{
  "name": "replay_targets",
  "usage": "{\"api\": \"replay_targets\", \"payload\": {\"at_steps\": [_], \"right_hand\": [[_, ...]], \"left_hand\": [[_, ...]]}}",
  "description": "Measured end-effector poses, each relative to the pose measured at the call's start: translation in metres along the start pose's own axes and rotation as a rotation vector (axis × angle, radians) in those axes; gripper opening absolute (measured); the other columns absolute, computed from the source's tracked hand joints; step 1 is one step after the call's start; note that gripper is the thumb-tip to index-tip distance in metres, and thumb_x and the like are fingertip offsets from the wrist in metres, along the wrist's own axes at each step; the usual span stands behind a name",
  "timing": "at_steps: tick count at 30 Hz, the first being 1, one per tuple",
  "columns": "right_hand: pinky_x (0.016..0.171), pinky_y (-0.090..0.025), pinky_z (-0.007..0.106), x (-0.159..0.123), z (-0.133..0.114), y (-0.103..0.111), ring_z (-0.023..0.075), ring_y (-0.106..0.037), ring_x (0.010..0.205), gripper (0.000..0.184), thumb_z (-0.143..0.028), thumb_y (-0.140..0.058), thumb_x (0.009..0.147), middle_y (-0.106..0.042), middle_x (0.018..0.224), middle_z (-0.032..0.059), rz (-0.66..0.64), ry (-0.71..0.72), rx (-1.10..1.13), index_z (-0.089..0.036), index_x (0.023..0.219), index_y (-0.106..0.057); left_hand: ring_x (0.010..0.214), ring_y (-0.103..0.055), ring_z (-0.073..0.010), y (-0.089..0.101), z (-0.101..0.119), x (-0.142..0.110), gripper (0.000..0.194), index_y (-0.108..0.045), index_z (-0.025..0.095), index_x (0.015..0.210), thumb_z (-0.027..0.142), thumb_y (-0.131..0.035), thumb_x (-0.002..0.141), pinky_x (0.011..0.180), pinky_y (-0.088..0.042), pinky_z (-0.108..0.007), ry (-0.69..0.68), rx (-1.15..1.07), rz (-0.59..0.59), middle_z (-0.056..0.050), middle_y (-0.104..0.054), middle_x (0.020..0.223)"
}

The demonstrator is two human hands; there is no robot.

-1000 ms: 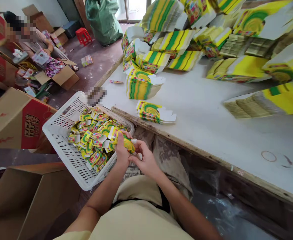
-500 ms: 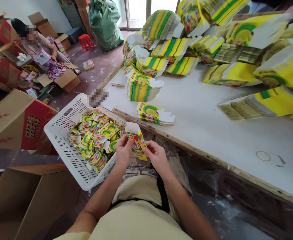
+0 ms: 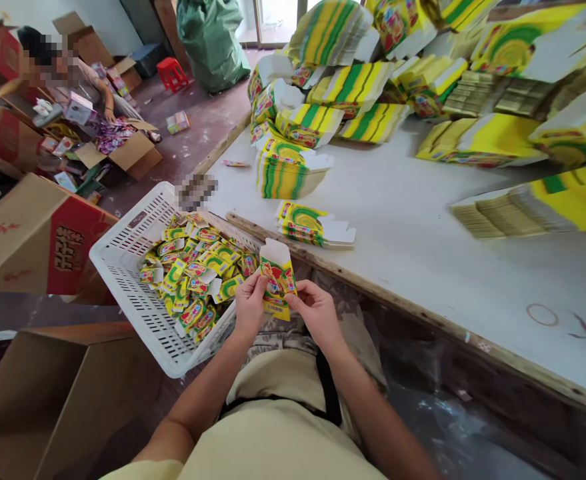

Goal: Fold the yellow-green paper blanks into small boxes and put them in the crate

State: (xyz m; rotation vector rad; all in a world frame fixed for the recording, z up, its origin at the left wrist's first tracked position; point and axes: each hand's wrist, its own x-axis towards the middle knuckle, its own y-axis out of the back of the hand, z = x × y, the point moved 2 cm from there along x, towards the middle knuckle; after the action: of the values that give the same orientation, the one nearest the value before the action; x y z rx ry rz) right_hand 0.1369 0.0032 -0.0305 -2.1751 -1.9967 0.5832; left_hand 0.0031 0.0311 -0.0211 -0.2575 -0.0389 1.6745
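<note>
A small yellow and green printed carton point(image 3: 277, 277) with a white end flap is held upright over my lap. My left hand point(image 3: 251, 303) pinches its left edge, thumb on the printed face. On the opposite edge my right hand point(image 3: 315, 310) grips with thumb and fingers. Just left of my hands, a white plastic basket point(image 3: 123, 280) holds a heap of similar folded cartons point(image 3: 193, 280). A short stack of flat cartons point(image 3: 303, 223) lies at the table edge, beyond my hands.
The white table point(image 3: 397, 220) with a wooden edge carries many bundles of flat cartons point(image 3: 347, 87). Large cardboard boxes point(image 3: 37, 240) stand at the left. A co-worker point(image 3: 80, 80) sits at the back left near a red stool point(image 3: 171, 72) and a green sack point(image 3: 210, 43).
The carton has turned slightly more upright, and its lower yellow flap shows more fully. Both hands keep their hold. The whole view has shifted a little.
</note>
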Motion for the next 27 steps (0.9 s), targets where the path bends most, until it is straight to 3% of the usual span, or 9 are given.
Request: {"api": "replay_targets", "payload": {"at_steps": [3,7,12,14,17,19,23,25,27], "right_hand": [[0.059,-0.048,0.026,0.001,0.000,0.004,0.0147,-0.055,0.061,0.024,-0.042,-0.075,0.070,-0.064,0.068,-0.0004,0.006,0.035,-0.078,-0.020,0.072,-0.066],[0.057,-0.043,0.025,0.000,-0.004,0.010,0.0144,-0.054,0.061,0.018,-0.037,-0.071,0.073,-0.061,0.067,-0.0002,-0.049,0.111,-0.267,-0.019,0.071,-0.068],[0.059,-0.047,0.026,-0.007,-0.002,0.011,0.0154,-0.057,0.064,0.016,-0.036,-0.067,0.079,-0.065,0.073,0.0012,-0.074,0.158,-0.355,-0.019,0.079,-0.068],[0.061,-0.047,0.027,-0.010,-0.004,0.014,0.0163,-0.058,0.066,0.014,-0.034,-0.065,0.082,-0.065,0.075,0.0017,-0.045,0.245,-0.432,-0.020,0.081,-0.068],[0.069,-0.049,0.031,-0.015,-0.014,0.026,0.0194,-0.060,0.075,0.010,-0.028,-0.062,0.087,-0.067,0.081,0.0036,0.010,0.452,-0.664,-0.022,0.083,-0.069],[0.076,-0.048,0.035,-0.018,-0.021,0.032,0.0214,-0.059,0.081,0.012,-0.022,-0.059,0.089,-0.069,0.083,0.0044,0.026,0.589,-0.857,-0.024,0.085,-0.071],[0.096,-0.045,0.042,-0.025,-0.027,0.031,0.0205,-0.059,0.084,0.024,-0.013,-0.053,0.092,-0.068,0.080,0.0024,-0.098,0.789,-1.060,-0.027,0.088,-0.072],[0.106,-0.040,0.046,-0.026,-0.025,0.027,0.0211,-0.060,0.095,0.024,-0.013,-0.053,0.091,-0.069,0.091,0.0027,-0.140,0.851,-1.040,-0.028,0.094,-0.071],[0.110,-0.035,0.051,-0.026,-0.021,0.028,0.0265,-0.056,0.115,0.025,-0.020,-0.061,0.088,-0.065,0.117,0.0075,-0.018,0.838,-0.970,-0.028,0.112,-0.067]], "left_hand": [[0.065,-0.060,-0.0117,0.000,0.002,0.001,0.030,-0.075,0.018,0.083,0.047,-0.074,0.076,0.064,-0.049,-0.022,0.006,0.005,-0.002,-0.001,-0.072,0.075],[0.074,-0.063,-0.0121,0.004,0.005,0.005,0.028,-0.074,0.020,0.088,0.043,-0.077,0.072,0.073,-0.050,-0.023,-0.037,-0.072,0.017,-0.001,-0.073,0.085],[0.073,-0.064,-0.0149,0.012,0.008,0.009,0.025,-0.075,0.018,0.079,0.040,-0.080,0.068,0.075,-0.052,-0.026,-0.068,-0.057,0.001,-0.002,-0.074,0.081],[0.080,-0.067,-0.0173,0.016,0.015,0.010,0.031,-0.075,0.019,0.089,0.044,-0.079,0.070,0.081,-0.052,-0.028,-0.060,-0.050,-0.074,-0.005,-0.075,0.090],[0.106,-0.065,-0.0245,0.025,0.036,0.011,0.063,-0.066,0.022,0.120,0.062,-0.070,0.073,0.095,-0.048,-0.035,-0.086,-0.055,-0.221,-0.011,-0.069,0.118],[0.120,-0.058,-0.0295,0.029,0.050,0.010,0.078,-0.058,0.022,0.131,0.069,-0.068,0.069,0.102,-0.044,-0.040,-0.127,0.065,-0.330,-0.015,-0.063,0.130],[0.124,-0.055,-0.0367,0.023,0.054,-0.001,0.099,-0.055,0.021,0.134,0.054,-0.089,0.047,0.104,-0.042,-0.044,-0.180,0.590,-0.576,-0.017,-0.057,0.136],[0.111,-0.062,-0.0371,0.016,0.044,-0.006,0.098,-0.055,0.019,0.131,0.052,-0.090,0.046,0.094,-0.048,-0.044,-0.161,0.799,-0.653,-0.017,-0.063,0.125],[0.098,-0.066,-0.0345,0.010,0.034,-0.008,0.083,-0.056,0.017,0.127,0.052,-0.084,0.057,0.083,-0.052,-0.042,-0.123,0.943,-0.654,-0.014,-0.068,0.110]]}}
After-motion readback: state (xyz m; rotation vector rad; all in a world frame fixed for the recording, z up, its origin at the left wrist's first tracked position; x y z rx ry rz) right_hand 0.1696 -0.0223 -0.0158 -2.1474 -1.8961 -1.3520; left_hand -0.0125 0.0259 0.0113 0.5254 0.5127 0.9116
